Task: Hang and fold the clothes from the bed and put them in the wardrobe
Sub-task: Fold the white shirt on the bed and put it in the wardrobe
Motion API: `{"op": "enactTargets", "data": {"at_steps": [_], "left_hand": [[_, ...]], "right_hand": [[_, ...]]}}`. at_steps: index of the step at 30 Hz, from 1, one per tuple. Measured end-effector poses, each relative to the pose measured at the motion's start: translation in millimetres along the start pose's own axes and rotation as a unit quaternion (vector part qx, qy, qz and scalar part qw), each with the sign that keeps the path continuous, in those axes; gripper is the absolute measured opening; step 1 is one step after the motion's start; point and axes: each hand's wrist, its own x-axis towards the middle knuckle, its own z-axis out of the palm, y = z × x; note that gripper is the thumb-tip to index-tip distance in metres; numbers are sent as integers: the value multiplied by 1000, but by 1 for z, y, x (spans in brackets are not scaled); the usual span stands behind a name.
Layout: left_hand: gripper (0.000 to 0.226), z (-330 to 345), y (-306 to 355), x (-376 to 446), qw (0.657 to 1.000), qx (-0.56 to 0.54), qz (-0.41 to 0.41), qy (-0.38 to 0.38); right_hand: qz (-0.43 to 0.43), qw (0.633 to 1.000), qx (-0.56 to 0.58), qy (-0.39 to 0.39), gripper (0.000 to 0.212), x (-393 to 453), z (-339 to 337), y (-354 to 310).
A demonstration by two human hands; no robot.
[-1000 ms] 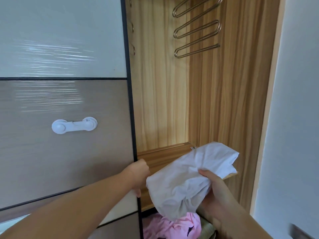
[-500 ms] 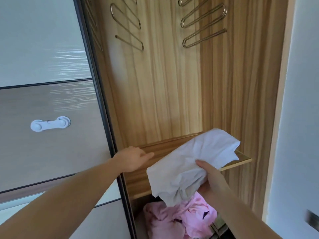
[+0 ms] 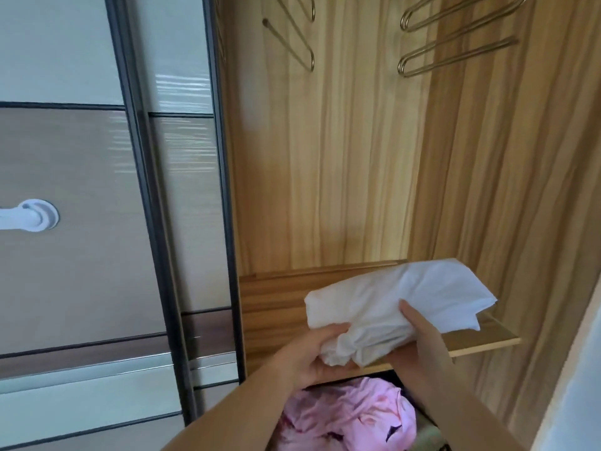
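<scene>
Sliding door (image 3: 81, 255) with white latch (image 3: 35, 218) at left, pushed aside. Left hand (image 3: 309, 353) grips bunched end of white cloth (image 3: 390, 307); right hand (image 3: 419, 340) holds its near edge, thumb on top. Cloth lies on wardrobe shelf (image 3: 270, 307). Pink garment (image 3: 351, 415) below shelf. Hangers (image 3: 455, 50) above right.

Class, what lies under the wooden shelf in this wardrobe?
Under the wooden shelf lies a crumpled pink garment. The arms and frame edge hide whatever else is there.
</scene>
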Motion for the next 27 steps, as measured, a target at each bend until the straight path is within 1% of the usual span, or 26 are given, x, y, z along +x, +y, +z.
{"op": "enactTargets", "data": {"at_steps": [2,4,5,7,9,14,16,18,20,22,25,26,27], "left_hand": [[34,-14,8,24,999,36,26,24],[26,-25,10,46,997,66,29,35],[27,-28,7,57,995,81,26,45],[34,-33,0,75,991,115,16,65],[41,-40,-5,98,989,127,10,80],[57,-57,-8,161,983,114,2,141],[63,-63,-6,187,977,108,15,183],[70,-70,1,214,969,102,21,224],[75,-75,8,241,970,99,17,220],[82,-81,17,269,971,106,14,212],[105,-85,33,310,955,169,13,245],[111,-85,37,320,946,200,14,255],[112,-85,39,328,935,233,20,266]], "right_hand": [[-4,999,-3,39,58,22,-10,-2],[3,996,-3,90,58,42,-26,-6],[9,994,-5,110,56,50,-36,-7],[19,987,-21,161,45,67,-57,-8],[28,977,-34,207,38,88,-77,-6],[71,966,-86,231,30,157,-115,6],[82,960,-114,244,22,192,-127,9],[95,953,-164,238,15,231,-138,9],[116,939,-243,215,21,270,-149,9],[134,919,-324,180,32,308,-156,9],[131,891,-401,167,39,357,-157,8],[116,875,-440,166,40,368,-156,9],[98,850,-490,165,42,379,-154,11]]}}
